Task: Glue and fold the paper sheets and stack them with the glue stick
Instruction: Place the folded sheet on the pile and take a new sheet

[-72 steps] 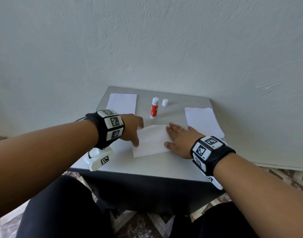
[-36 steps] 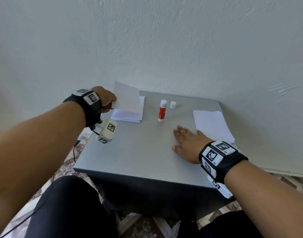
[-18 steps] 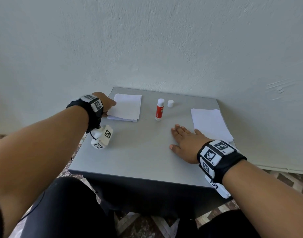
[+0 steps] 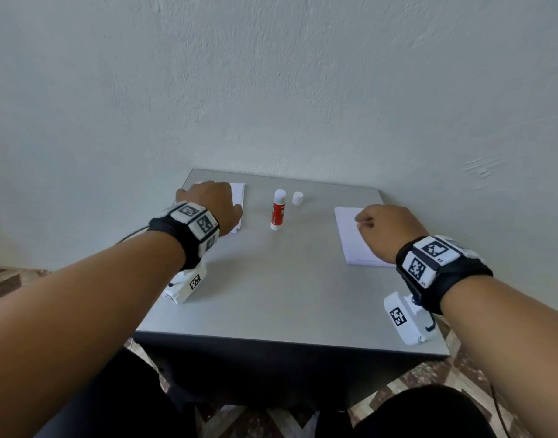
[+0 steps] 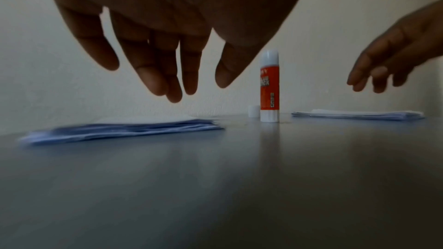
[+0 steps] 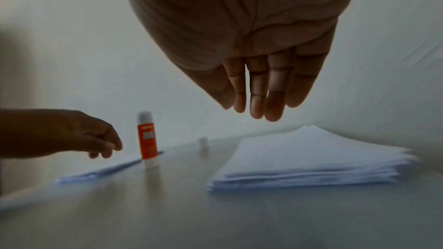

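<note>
Above both paper stacks, wrist views show each hand's grip released, empty.

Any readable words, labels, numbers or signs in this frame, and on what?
Glue stick, orange label: white lettering and a small dark block, too blurred to read in any view.
Wristbands: black-and-white square marker patterns; the tiny characters beside them are too small to read.
Paper stacks: no text shows.

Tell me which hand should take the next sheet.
Right. The right hand hovers open above the unfolded sheet stack, while the left hand is over the folded stack beyond the glue stick.
</note>
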